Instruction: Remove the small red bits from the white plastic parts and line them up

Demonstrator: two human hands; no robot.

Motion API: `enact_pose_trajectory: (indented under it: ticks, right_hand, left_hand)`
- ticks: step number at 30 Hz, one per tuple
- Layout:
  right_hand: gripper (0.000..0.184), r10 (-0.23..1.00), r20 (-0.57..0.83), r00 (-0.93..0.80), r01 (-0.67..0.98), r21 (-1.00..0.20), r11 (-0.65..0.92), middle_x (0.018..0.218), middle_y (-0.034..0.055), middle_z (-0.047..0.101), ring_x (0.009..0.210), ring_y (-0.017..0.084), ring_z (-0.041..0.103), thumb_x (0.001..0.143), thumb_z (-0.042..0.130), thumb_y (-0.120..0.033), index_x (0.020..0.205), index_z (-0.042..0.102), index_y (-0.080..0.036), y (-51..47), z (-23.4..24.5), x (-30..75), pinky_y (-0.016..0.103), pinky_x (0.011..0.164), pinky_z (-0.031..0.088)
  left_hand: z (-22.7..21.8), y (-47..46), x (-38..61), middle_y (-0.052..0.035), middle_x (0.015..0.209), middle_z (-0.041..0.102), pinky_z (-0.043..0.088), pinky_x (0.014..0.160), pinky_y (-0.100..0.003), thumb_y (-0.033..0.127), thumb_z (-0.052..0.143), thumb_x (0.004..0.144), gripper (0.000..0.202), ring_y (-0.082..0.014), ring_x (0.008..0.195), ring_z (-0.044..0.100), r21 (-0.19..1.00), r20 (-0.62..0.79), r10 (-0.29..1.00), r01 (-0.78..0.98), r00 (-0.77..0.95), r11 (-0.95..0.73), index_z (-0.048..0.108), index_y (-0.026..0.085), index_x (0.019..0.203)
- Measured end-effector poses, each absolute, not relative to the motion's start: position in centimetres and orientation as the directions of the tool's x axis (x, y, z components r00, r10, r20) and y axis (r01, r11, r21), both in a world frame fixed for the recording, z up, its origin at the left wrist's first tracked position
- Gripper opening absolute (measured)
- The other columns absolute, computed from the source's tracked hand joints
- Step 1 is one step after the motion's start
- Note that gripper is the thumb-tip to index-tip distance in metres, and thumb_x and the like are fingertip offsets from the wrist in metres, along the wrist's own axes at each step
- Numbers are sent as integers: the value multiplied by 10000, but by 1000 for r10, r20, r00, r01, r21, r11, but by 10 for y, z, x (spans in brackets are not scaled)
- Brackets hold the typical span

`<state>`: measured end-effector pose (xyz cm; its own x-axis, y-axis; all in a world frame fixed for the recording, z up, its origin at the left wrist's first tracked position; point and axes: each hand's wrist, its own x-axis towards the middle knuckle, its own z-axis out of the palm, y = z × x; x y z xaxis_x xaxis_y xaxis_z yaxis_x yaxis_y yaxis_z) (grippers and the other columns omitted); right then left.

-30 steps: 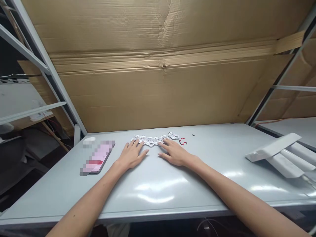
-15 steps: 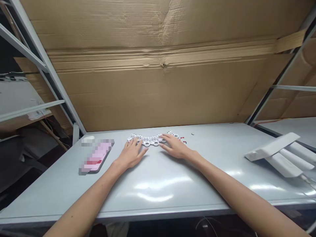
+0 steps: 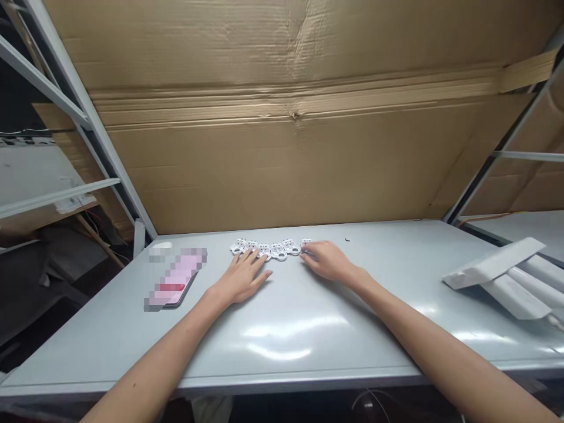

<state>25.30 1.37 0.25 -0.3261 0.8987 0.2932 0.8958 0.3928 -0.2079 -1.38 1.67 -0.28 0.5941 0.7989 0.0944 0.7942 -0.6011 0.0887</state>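
A row of several small white plastic pieces with ring ends (image 3: 278, 250) lies near the far side of a pale grey table (image 3: 282, 329). My left hand (image 3: 242, 275) rests flat and open on the table, fingertips touching the left pieces of the row. My right hand (image 3: 326, 259) lies palm down at the right end of the row, fingers loosely curled over the last piece and covering the spot where small red bits lay. Neither hand lifts anything.
A pink, blurred-out flat object (image 3: 175, 278) lies left of my hands, with a small white item (image 3: 161, 247) behind it. White long profiles (image 3: 502, 275) are stacked at the right. A tiny dark speck (image 3: 347, 239) sits behind. Cardboard sheets (image 3: 291, 129) wall the back, metal rack posts (image 3: 88, 123) either side.
My right hand slid right along the row, off the middle pieces, and now covers the rightmost piece and the red bits. The left hand has barely shifted.
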Motion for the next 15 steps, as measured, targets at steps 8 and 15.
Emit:
enact_pose_trajectory:
  ticks: [8, 15]
  right_hand:
    - [465, 887, 390, -247, 896, -257, 362, 1388, 159, 555, 1287, 311, 496, 915, 507, -305, 1355, 514, -152, 28, -11, 272, 422, 1042, 403]
    - [384, 923, 297, -246, 869, -354, 346, 1298, 141, 626, 1171, 312, 589, 947, 470, -377, 1277, 555, -200, 30, -6, 278, 424, 933, 480]
  left_hand:
    - [0, 14, -13, -169, 1583, 285, 240, 1157, -562, 537, 300, 1019, 588, -370, 1477, 196, 110, 86, 808, 800, 583, -589, 405, 187, 1480]
    - [1, 12, -12, -175, 1585, 275, 241, 1162, -557, 533, 305, 1020, 594, -371, 1480, 187, 115, 72, 814, 806, 576, -580, 391, 181, 1491]
